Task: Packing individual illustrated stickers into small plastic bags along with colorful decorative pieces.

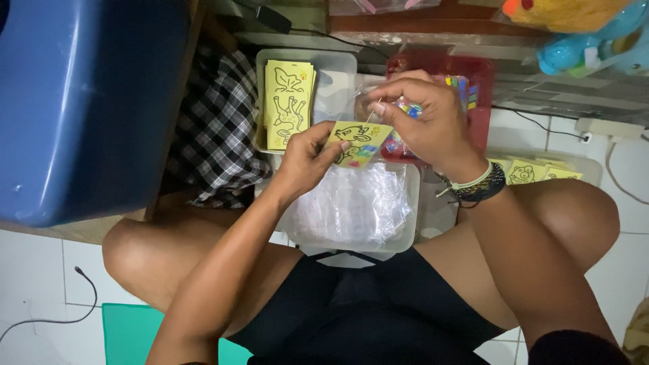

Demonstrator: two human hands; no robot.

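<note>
Yellow card (357,140): pinched at its left edge by left hand (305,157).
Right hand (424,120): fingertips pressed on thin stick, above card.
Clear tub (407,223): below, holding plastic bags.

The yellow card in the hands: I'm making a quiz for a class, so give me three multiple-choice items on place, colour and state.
1. Where is the stack of yellow cards? A in a clear tub B on the blue chair C on the green mat
2. What colour is the tray behind the right hand? A red B white C black
3. How is the yellow card held? A lying flat in the tub B pinched in the left hand C folded shut

Key: 1 A, stack rests inside the tub. 2 A, red rim shows. 3 B, left fingers grip its edge.
</note>
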